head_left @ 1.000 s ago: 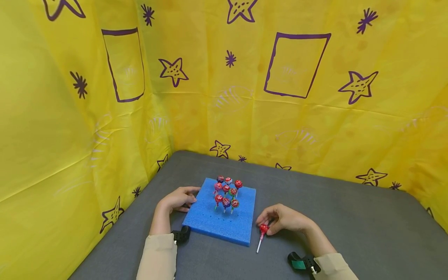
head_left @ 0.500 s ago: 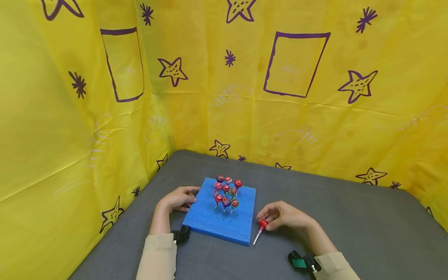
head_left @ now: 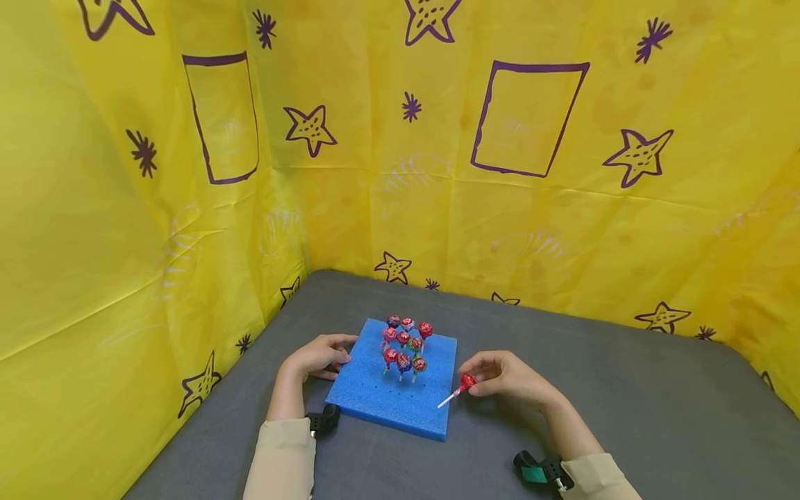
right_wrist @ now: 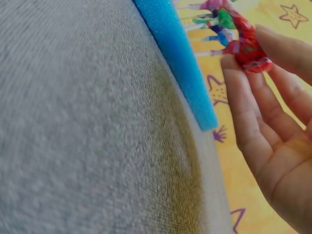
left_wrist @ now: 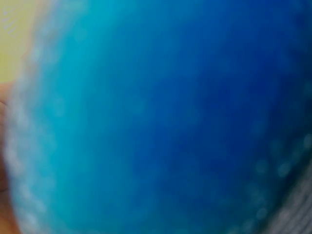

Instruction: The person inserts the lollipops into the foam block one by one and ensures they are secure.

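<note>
A blue foam block (head_left: 375, 399) lies on the grey table (head_left: 625, 417), with several red and blue lollipops (head_left: 405, 342) standing upright in its holes. My right hand (head_left: 500, 378) pinches a red lollipop (head_left: 467, 382) by its head, lifted at the block's right edge, its white stick pointing down-left over the foam. The right wrist view shows the fingertips (right_wrist: 234, 73) around the red lollipop (right_wrist: 248, 53) beside the foam block (right_wrist: 175, 53). My left hand (head_left: 319, 355) rests against the block's left edge. The left wrist view is a blue blur of foam (left_wrist: 161, 117).
Yellow cloth walls (head_left: 500, 173) with purple stars and rectangles enclose the table on the left and back. Black wrist-camera mounts (head_left: 325, 419) sit on both forearms. Bare grey table surface stretches to the right of the block.
My right hand has lifted the red lollipop off the table and carried it up and left to the block's right edge. The stick swung to point left. My left hand stayed put.
</note>
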Demonstrator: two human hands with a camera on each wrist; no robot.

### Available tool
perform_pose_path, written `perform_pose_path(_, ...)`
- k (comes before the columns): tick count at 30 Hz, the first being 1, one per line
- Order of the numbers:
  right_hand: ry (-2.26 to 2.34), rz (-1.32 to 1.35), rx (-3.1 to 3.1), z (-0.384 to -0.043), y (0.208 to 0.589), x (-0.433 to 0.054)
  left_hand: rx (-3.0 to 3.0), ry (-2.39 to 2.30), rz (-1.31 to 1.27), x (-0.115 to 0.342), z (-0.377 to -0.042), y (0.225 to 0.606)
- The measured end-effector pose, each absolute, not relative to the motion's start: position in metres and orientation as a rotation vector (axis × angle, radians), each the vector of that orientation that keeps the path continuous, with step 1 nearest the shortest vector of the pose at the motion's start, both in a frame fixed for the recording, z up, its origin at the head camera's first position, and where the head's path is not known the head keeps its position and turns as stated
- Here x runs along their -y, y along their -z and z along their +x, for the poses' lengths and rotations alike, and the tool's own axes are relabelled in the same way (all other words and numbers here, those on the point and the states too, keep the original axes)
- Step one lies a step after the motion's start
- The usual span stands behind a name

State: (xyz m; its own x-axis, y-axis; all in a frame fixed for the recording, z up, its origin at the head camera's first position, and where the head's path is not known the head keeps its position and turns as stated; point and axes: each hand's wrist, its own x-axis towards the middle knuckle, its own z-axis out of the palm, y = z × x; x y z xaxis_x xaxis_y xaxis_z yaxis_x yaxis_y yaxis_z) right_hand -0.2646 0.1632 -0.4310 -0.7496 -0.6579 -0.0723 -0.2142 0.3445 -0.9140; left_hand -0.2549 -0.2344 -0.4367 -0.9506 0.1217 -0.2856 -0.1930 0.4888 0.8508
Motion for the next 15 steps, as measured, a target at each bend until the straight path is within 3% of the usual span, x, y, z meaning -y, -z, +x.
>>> perform_pose_path(15, 1.548, -0.635, -2.341, -0.268, 0.424, -0.151, -2.432, -1.444, -0.07, 0.234, -0.256, 0.437)
